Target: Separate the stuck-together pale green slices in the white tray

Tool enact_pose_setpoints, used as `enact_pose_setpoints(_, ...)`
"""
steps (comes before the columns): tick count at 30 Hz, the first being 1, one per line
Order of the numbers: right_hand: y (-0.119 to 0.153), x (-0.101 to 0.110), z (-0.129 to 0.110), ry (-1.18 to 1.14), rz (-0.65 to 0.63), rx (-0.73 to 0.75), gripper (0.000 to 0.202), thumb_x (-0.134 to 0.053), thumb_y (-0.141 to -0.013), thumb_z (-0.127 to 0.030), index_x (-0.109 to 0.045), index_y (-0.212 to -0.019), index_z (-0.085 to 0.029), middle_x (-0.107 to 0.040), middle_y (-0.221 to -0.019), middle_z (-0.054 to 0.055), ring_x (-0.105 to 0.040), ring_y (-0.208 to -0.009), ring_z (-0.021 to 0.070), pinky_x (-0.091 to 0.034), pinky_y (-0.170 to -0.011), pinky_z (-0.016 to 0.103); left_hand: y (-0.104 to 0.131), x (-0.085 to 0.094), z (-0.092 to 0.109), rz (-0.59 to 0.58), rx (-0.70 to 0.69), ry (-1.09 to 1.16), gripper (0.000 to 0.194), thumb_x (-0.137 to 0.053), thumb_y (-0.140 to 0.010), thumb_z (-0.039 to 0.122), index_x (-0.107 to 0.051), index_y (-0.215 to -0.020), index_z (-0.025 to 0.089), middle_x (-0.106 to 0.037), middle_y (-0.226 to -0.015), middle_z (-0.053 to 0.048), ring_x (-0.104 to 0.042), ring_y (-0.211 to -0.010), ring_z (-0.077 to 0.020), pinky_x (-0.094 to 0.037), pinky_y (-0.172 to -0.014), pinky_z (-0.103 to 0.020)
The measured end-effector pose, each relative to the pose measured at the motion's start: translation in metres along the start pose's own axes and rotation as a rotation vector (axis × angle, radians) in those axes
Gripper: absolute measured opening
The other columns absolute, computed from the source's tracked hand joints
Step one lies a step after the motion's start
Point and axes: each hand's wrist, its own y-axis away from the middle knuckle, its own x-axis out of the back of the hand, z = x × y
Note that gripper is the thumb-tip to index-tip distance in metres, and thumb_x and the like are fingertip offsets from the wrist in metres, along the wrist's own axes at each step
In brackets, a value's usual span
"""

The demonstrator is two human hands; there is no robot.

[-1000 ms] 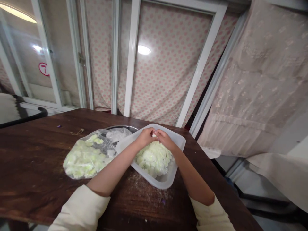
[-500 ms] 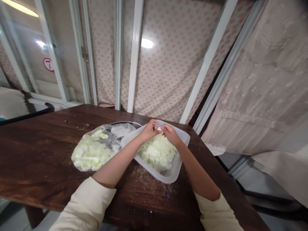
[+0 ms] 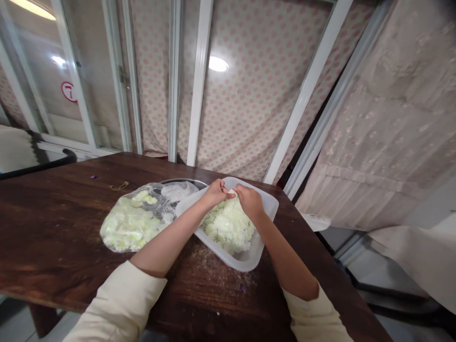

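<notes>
A white plastic tub (image 3: pixel 249 265) stands on the dark wooden table, holding a heap of pale green-white petal-like pieces (image 3: pixel 230 230). Over the tub's far part, my left hand (image 3: pixel 217 192) and my right hand (image 3: pixel 250 200) meet at the fingertips. Both are closed in a pinch on one small whitish piece (image 3: pixel 232 193), mostly covered by the fingers; its exact kind is unclear. Left of the tub lies a clear plastic bag (image 3: pixel 131 223) filled with similar pale green pieces, partly behind my left forearm.
The rim of a round metal tray (image 3: pixel 185 180) shows behind the bag. A thin loop of string (image 3: pixel 119 186) and a small purple scrap (image 3: pixel 93 177) lie on the wooden table (image 3: pixel 53 223). Fine crumbs are scattered before the tub. Glass sliding panels with a dotted curtain (image 3: pixel 249 104) stand behind.
My right hand has turned, its back now showing more, and both hands have come slightly lower over the heap. The small piece is more covered by fingers. The view has shifted slightly.
</notes>
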Motion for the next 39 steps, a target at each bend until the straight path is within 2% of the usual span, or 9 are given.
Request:
enact_pose_setpoints(7, 0.000, -0.001, 0.002, -0.084, -0.019, -0.015, 0.031, -0.032, -0.086, -0.040, -0.049, -0.068, -0.021, -0.049, -0.058, 0.001, -0.039, -0.053, 0.0136, -0.017, -0.050, 0.025, -0.002, 0.003, -0.004, 0.006, -0.023, -0.059, 0.059, -0.079, -0.039, 0.025, -0.026, -0.065, 0.020, -0.044, -0.048, 0.011, -0.038, -0.040, -0.0025, -0.029, -0.042, -0.018)
enact_pose_setpoints(11, -0.002, -0.004, 0.011, -0.166, 0.043, -0.092, 0.032, -0.031, -0.086, -0.041, -0.046, -0.066, -0.021, -0.046, -0.056, 0.001, -0.038, -0.052, 0.0136, -0.020, -0.051, 0.025, 0.001, 0.001, -0.003, -0.014, 0.005, -0.104, 0.054, -0.078, -0.042, 0.025, -0.032, -0.068, 0.019, -0.043, -0.049, 0.011, -0.038, -0.040, -0.0031, -0.029, -0.042, -0.018)
enact_pose_setpoints(16, -0.007, -0.015, 0.031, -0.424, 0.060, -0.162, 0.030, -0.032, -0.083, -0.039, -0.037, -0.060, -0.020, -0.043, -0.053, -0.002, -0.040, -0.052, 0.0127, -0.028, -0.053, 0.025, 0.001, 0.001, -0.010, -0.123, 0.067, -0.211, 0.041, -0.073, -0.050, 0.018, -0.043, -0.078, 0.017, -0.043, -0.051, 0.009, -0.040, -0.042, -0.0050, -0.031, -0.046, -0.020)
enact_pose_setpoints(21, -0.007, -0.021, 0.032, -0.620, 0.025, -0.129, 0.021, -0.037, -0.081, -0.038, -0.040, -0.069, -0.021, -0.043, -0.055, -0.004, -0.042, -0.053, 0.0122, -0.033, -0.055, 0.025, -0.001, 0.004, -0.012, -0.112, 0.061, -0.290, 0.040, -0.072, -0.051, 0.018, -0.044, -0.080, 0.016, -0.042, -0.050, 0.009, -0.040, -0.043, -0.0058, -0.030, -0.046, -0.020)
enact_pose_setpoints(26, -0.006, -0.018, 0.025, -0.634, -0.028, -0.041, 0.024, -0.034, -0.083, -0.039, -0.040, -0.069, -0.020, -0.039, -0.057, -0.003, -0.040, -0.056, 0.0122, -0.032, -0.056, 0.025, 0.001, 0.005, -0.011, -0.116, 0.046, -0.323, 0.055, -0.075, -0.045, 0.036, -0.049, -0.089, 0.015, -0.051, -0.065, 0.003, -0.046, -0.054, -0.0079, -0.035, -0.052, -0.021)
enact_pose_setpoints(29, -0.004, -0.015, 0.022, -0.619, -0.084, 0.011, 0.026, -0.033, -0.083, -0.038, -0.039, -0.066, -0.020, -0.038, -0.058, -0.003, -0.038, -0.056, 0.0116, -0.030, -0.056, 0.024, 0.002, 0.003, -0.009, -0.136, -0.036, -0.278, 0.044, -0.068, -0.053, 0.046, -0.054, -0.080, 0.014, -0.052, -0.069, 0.001, -0.047, -0.059, -0.0082, -0.035, -0.054, -0.020)
enact_pose_setpoints(32, -0.004, -0.012, 0.020, -0.605, -0.112, 0.057, 0.028, -0.033, -0.084, -0.039, -0.040, -0.066, -0.019, -0.040, -0.059, -0.003, -0.039, -0.057, 0.0113, -0.030, -0.056, 0.024, 0.003, 0.000, -0.005, -0.154, -0.068, -0.182, 0.032, -0.062, -0.060, 0.042, -0.054, -0.068, 0.013, -0.047, -0.058, 0.003, -0.041, -0.050, -0.0056, -0.032, -0.048, -0.019)
enact_pose_setpoints(36, -0.003, -0.009, 0.018, -0.553, -0.116, 0.055, 0.032, -0.031, -0.085, -0.042, -0.041, -0.065, -0.019, -0.040, -0.057, -0.002, -0.039, -0.055, 0.0111, -0.030, -0.055, 0.024, 0.003, 0.001, -0.001, -0.049, -0.065, -0.150, 0.022, -0.063, -0.062, 0.032, -0.055, -0.067, 0.012, -0.047, -0.052, 0.004, -0.040, -0.046, -0.0047, -0.034, -0.046, -0.019)
enact_pose_setpoints(39, -0.003, -0.010, 0.019, -0.491, -0.061, 0.031, 0.033, -0.033, -0.084, -0.043, -0.039, -0.062, -0.019, -0.039, -0.055, -0.003, -0.038, -0.054, 0.0113, -0.030, -0.055, 0.024, 0.003, 0.001, 0.000, 0.010, -0.045, -0.149, 0.021, -0.063, -0.063, 0.031, -0.052, -0.064, 0.013, -0.049, -0.052, 0.003, -0.042, -0.046, -0.0055, -0.036, -0.047, -0.019)
